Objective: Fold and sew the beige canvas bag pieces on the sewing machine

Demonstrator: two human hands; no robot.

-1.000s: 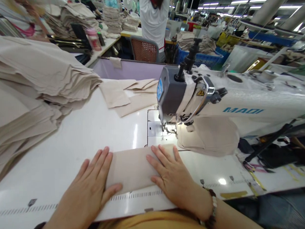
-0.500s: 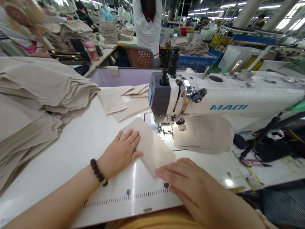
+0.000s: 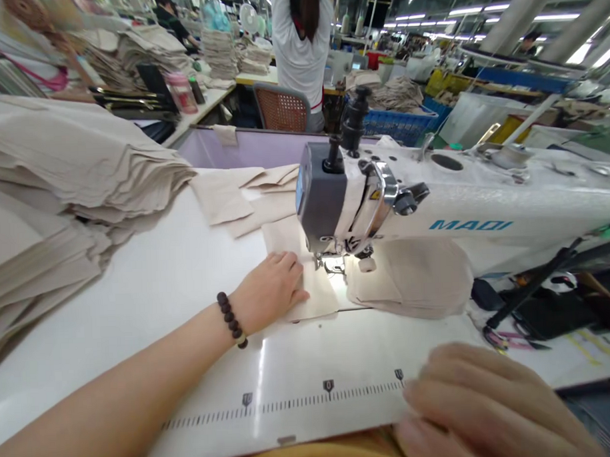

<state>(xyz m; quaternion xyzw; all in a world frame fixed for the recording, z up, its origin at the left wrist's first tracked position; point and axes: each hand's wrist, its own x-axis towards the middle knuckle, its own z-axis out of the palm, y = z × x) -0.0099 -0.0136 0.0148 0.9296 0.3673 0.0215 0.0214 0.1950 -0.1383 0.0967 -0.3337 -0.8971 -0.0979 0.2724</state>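
1. In the head view, the left hand (image 3: 270,290) is lying palm down on a beige fabric piece (image 3: 318,296), its fingers close together and slightly bent, its thumb pointing toward the needle area.
2. That fabric piece is resting on the white table (image 3: 162,300), its far part reaching beside the head of the sewing machine (image 3: 464,199), its right edge lying close to the presser foot (image 3: 332,266).
3. The right hand (image 3: 491,402) is showing blurred at the lower right, near the table's front edge and apart from the fabric piece; its fingers are appearing bent and close together, but whether they are pinching anything cannot be told.
4. A dark beaded bracelet (image 3: 230,319) is circling the left wrist.
5. Rounded beige pieces (image 3: 427,281) are lying stacked under the machine's arm, right of the needle.
6. Flat beige cut pieces (image 3: 224,196) are lying behind the fabric piece, and a large fabric pile (image 3: 57,147) is covering the table's left side.
7. Beyond the table, a person in a white shirt (image 3: 301,55) is raising both arms beside a brown chair (image 3: 283,110).
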